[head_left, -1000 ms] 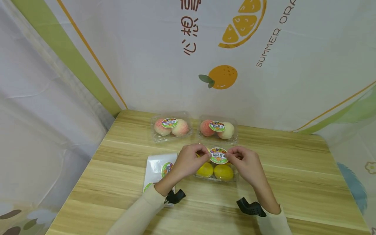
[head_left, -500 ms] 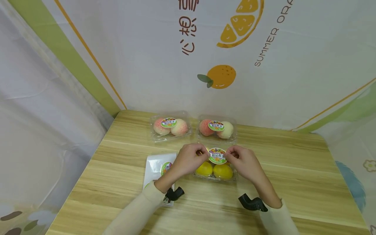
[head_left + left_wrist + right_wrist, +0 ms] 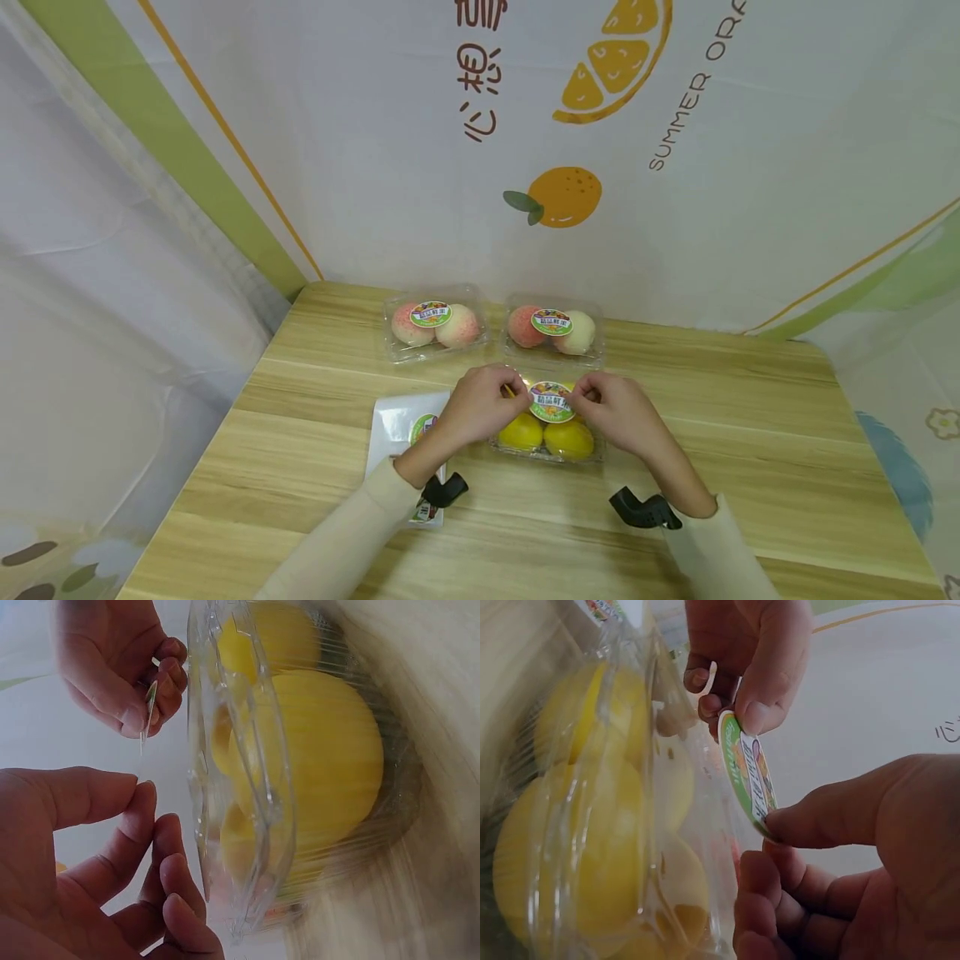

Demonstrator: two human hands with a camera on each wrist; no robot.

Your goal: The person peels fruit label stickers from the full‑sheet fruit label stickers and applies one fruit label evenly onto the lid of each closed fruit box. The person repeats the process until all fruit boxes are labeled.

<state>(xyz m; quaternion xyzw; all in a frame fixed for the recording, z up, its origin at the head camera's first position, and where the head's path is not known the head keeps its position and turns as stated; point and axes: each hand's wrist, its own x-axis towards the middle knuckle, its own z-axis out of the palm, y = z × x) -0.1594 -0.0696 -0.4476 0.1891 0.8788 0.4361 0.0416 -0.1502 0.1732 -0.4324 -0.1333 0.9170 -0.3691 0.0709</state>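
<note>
An oval fruit sticker (image 3: 552,402) with a green lower edge is stretched between both hands. My left hand (image 3: 483,406) pinches its left end between thumb and index finger. At the opposite end, my right hand (image 3: 617,414) pinches it the same way. In the right wrist view the sticker (image 3: 748,776) stands just off the lid, its printed face visible. Below it sits a clear plastic box (image 3: 517,454) holding several yellow fruits (image 3: 568,439) that look like lemons. From the left wrist view, the box's lid (image 3: 259,772) is close beside the fingers, apart from the sticker.
Two clear boxes of peach-like fruit, one at left (image 3: 400,354) and one at right (image 3: 592,360), stand at the back, each bearing a similar label. A white sticker sheet (image 3: 388,421) lies partly under my left forearm. A printed curtain (image 3: 375,167) hangs behind the table.
Both hands keep their pinch on the sticker. It has shifted slightly left and a little down in the head view, over the lemon box. The boxes stay in place.
</note>
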